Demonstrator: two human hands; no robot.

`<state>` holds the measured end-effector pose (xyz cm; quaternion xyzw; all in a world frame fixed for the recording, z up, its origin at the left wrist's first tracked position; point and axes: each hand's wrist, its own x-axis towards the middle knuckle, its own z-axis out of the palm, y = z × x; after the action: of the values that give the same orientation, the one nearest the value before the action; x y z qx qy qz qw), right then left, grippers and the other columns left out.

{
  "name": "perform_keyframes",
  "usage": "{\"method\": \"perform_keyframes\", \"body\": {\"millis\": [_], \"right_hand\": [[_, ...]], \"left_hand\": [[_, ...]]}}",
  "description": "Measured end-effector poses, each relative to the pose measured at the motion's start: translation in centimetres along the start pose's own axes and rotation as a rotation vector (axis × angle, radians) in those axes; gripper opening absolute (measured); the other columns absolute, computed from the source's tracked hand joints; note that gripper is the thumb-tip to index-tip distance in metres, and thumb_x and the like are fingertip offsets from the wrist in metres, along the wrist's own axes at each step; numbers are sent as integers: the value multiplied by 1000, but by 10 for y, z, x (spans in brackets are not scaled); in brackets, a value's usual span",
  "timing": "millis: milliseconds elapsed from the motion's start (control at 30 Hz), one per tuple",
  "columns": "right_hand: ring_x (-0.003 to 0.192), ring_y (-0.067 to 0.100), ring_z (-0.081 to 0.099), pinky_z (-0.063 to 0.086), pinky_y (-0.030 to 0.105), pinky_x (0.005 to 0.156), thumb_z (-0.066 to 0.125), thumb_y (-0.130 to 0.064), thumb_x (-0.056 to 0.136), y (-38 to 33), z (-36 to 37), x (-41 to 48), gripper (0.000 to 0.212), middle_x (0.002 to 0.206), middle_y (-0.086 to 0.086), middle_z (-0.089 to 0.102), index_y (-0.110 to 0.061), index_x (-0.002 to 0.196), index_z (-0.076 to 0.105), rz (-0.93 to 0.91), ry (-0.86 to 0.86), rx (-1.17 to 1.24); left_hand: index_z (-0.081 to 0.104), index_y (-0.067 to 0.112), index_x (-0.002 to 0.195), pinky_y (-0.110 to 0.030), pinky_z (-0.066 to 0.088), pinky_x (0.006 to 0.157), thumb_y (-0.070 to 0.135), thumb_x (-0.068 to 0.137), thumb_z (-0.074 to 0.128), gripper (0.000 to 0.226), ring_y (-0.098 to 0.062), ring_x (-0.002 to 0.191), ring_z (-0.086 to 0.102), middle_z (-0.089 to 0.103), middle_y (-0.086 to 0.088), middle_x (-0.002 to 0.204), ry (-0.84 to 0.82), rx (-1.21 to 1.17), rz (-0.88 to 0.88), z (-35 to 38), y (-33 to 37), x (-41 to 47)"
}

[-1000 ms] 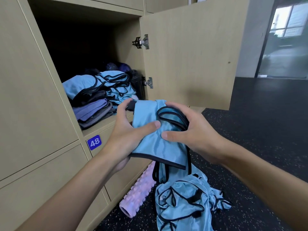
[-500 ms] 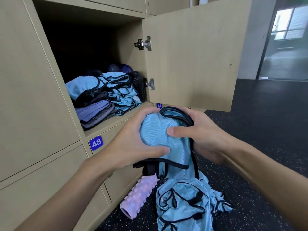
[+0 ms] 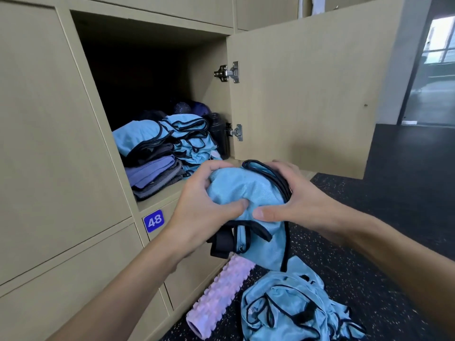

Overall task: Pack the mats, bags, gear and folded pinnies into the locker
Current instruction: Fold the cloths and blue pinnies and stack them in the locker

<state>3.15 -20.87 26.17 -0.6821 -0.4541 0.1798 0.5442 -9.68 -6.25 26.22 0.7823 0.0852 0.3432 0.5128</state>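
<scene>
A light blue pinny (image 3: 243, 190) with black trim is bunched between both hands, just in front of the open locker (image 3: 152, 77). My left hand (image 3: 199, 210) grips its left side, thumb pressed into the cloth. My right hand (image 3: 298, 200) grips its right side over the black edging. A loose end with a black strap hangs below. Inside the locker lie folded blue pinnies (image 3: 187, 136) on purple and grey mats (image 3: 152, 175), with dark gear behind. More blue pinnies (image 3: 293, 308) lie heaped on the floor.
The locker door (image 3: 302, 94) stands open to the right, close to my right hand. A pink ridged foam roller (image 3: 219, 294) lies on the dark speckled floor against the lower lockers. A blue tag reading 48 (image 3: 153, 220) sits below the opening. Shut locker doors surround it.
Both hands have rolled the flat pinny into a tighter bundle and lifted it slightly toward the locker opening. The view has drawn closer to the locker.
</scene>
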Motion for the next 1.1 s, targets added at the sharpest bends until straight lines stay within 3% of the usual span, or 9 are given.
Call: {"method": "perform_keyframes", "body": {"millis": [100, 300, 433, 567, 700, 800, 867, 1000, 1100], "right_hand": [[110, 1, 64, 54, 26, 92, 91, -17, 60, 4, 3, 25, 90, 127, -11, 60, -36, 132, 42, -8, -40, 129], [101, 9, 68, 58, 38, 88, 89, -11, 66, 5, 23, 100, 66, 114, -5, 66, -32, 117, 52, -59, 113, 149], [97, 15, 72, 59, 43, 87, 89, -4, 65, 2, 27, 153, 64, 106, -2, 72, -22, 117, 56, -36, 123, 340], [97, 20, 72, 58, 45, 88, 86, -2, 68, -4, 24, 208, 60, 109, 5, 72, -17, 117, 54, -15, 96, 428], [94, 17, 72, 61, 38, 80, 84, -6, 74, -13, 23, 269, 54, 110, 4, 70, -21, 115, 53, -36, 74, 416], [95, 16, 72, 61, 33, 76, 83, -6, 76, -20, 21, 315, 55, 111, 4, 69, -19, 119, 51, -84, 39, 405], [98, 16, 71, 61, 34, 80, 82, -7, 76, -24, 21, 345, 55, 113, 5, 68, -17, 121, 51, -108, 8, 387], [112, 12, 59, 53, 30, 89, 83, -21, 77, -23, 26, 397, 67, 132, 0, 54, -21, 133, 46, -218, 39, 49], [139, 19, 33, 31, 47, 112, 75, -41, 83, -3, 30, 419, 82, 154, -7, 29, -34, 151, 28, -367, -1, -569]], "left_hand": [[60, 32, 108, -49, 61, 80, 7, 67, 86, 54, -24, 90, 72, 70, -7, 107, 139, -108, -73, -6, -6, 19], [56, 41, 101, -46, 54, 93, 25, 73, 83, 42, -17, 107, 61, 59, 1, 115, 343, 75, -6, -27, -24, 67], [59, 49, 103, -19, 35, 109, 32, 76, 82, 40, 6, 128, 38, 39, 13, 140, 288, 248, 33, -48, -36, 105], [58, 47, 121, 3, 23, 99, 31, 76, 82, 53, 19, 129, 30, 37, 15, 144, 231, 360, 149, -69, -44, 149], [57, 40, 128, 5, 24, 96, 18, 78, 82, 61, 19, 126, 34, 41, 10, 139, 232, 437, 229, -91, -54, 201], [52, 46, 127, 10, 20, 87, 19, 75, 84, 67, 32, 116, 26, 32, 6, 146, 247, 506, 228, -110, -59, 239], [50, 46, 131, 12, 20, 80, 23, 75, 83, 69, 27, 111, 31, 22, 7, 152, 258, 545, 198, -120, -60, 259], [41, 32, 149, 7, 29, 79, 26, 81, 78, 77, 1, 117, 34, -1, 8, 160, 241, 675, 49, -133, -74, 285], [25, 24, 156, -25, 25, 115, 39, 89, 68, 81, -21, 147, 17, -16, 5, 162, 150, 946, -92, -135, -96, 293]]}}
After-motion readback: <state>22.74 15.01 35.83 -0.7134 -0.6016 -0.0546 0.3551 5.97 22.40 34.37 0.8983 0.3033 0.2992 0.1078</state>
